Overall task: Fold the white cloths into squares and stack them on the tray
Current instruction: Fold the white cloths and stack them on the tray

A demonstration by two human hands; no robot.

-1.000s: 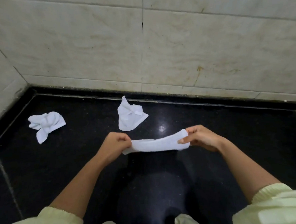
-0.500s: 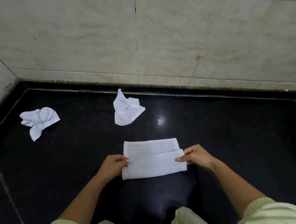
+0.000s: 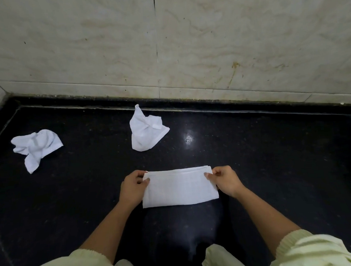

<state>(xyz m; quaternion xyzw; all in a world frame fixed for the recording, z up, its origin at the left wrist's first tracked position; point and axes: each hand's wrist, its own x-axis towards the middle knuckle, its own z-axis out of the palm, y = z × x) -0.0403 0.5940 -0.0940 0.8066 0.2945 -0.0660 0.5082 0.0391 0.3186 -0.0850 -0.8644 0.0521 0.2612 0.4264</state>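
A white cloth [image 3: 179,187] lies folded into a flat rectangle on the black stone counter [image 3: 274,157], straight in front of me. My left hand [image 3: 132,187] pinches its far left corner, and my right hand [image 3: 224,180] pinches its far right corner. A crumpled white cloth [image 3: 147,132] sits behind it near the wall. Another crumpled white cloth [image 3: 34,146] lies at the far left. No tray is in view.
A tiled marble wall [image 3: 165,41] rises behind the counter, with a side wall at the far left corner. A raised black ledge [image 3: 189,107] runs along the back. My pale yellow sleeves fill the bottom of the view.
The cloth, held up as a strip a second ago, was laid down. Both hands carried its near edge forward over the far half, so it now lies folded double.
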